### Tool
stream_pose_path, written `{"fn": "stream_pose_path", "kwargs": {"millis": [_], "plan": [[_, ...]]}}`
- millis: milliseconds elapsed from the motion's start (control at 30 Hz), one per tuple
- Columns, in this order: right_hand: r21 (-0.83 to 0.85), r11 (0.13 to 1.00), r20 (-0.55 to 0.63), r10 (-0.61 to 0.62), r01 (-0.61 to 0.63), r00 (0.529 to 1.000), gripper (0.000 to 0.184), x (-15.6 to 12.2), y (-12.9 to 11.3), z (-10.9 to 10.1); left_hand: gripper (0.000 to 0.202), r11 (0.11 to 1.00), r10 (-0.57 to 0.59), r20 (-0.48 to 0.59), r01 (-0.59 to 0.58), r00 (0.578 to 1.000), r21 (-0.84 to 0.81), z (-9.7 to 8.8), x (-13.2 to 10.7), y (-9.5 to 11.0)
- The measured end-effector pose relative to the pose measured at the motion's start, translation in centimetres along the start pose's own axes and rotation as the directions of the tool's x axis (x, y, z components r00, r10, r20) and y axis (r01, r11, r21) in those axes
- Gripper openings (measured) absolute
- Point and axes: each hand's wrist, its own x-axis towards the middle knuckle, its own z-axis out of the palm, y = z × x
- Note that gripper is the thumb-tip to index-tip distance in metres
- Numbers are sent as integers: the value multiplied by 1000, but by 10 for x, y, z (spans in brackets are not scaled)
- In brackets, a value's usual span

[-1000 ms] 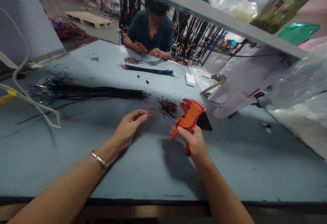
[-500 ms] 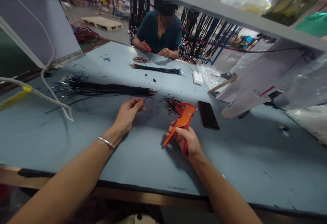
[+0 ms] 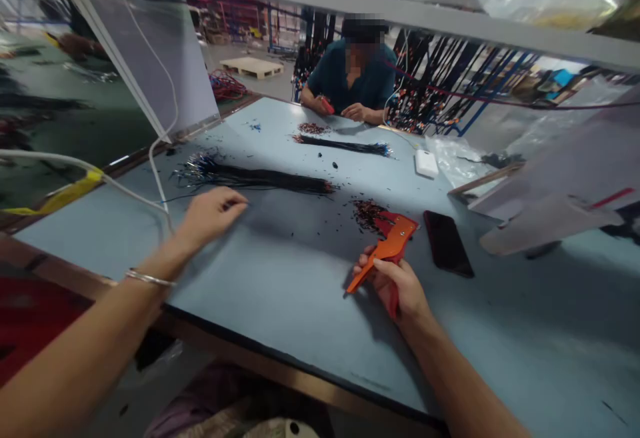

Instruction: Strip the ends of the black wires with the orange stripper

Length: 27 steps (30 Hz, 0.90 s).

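Observation:
My right hand is wrapped round an orange and red wire stripper. Its head points away from me, over the near side of a pile of small dark and coppery scraps. Further left, my left hand hovers just in front of a long bundle of black wires, thumb and fingers pressed together. Whatever may be in that pinch is too small or hidden to make out. The bundle has silvery and blue tips at its left end and coppery tips at its right.
A dark phone lies right of the stripper. Across the table, a person holds a red tool behind a smaller wire bundle. A white box sits at the back right. A white cable crosses the left side.
My left hand has moved left along the wire bundle, from its coppery end toward its silvery end. The right hand keeps the wire stripper near the scraps. The view has swung left.

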Motion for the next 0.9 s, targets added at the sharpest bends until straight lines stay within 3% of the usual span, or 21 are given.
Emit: {"fn": "stream_pose_path", "kwargs": {"millis": [133,200,300,400,467,567,633,800,900], "plan": [[7,1000,-4,4,-4,1000,22,0,-1,1,43,913,-214,-228,277,950,298,-30,17,-51],[8,1000,0,6,-6,1000,22,1,-1,2,47,857,-273,-247,351,930,376,-38,22,-63],[8,1000,-8,3,-3,1000,23,2,-1,3,50,862,-212,-246,299,946,409,-33,25,-59],[4,1000,-20,3,-3,1000,24,3,0,3,41,958,24,-136,16,990,287,-8,30,-33],[7,1000,-22,8,-8,1000,25,2,0,3,35,970,122,-91,-100,988,220,11,37,-12],[21,1000,-22,2,-2,1000,25,2,0,3,30,971,128,-65,-112,990,210,30,49,8],[29,1000,-14,2,-1,1000,23,2,0,2,31,969,90,-34,-79,995,235,29,52,9],[42,999,3,19,-19,1000,22,3,-1,1,37,940,-90,-52,102,995,325,-5,44,-21],[35,999,-4,13,-13,1000,21,4,-1,0,31,914,-171,3,157,985,373,-21,40,-40]]}}
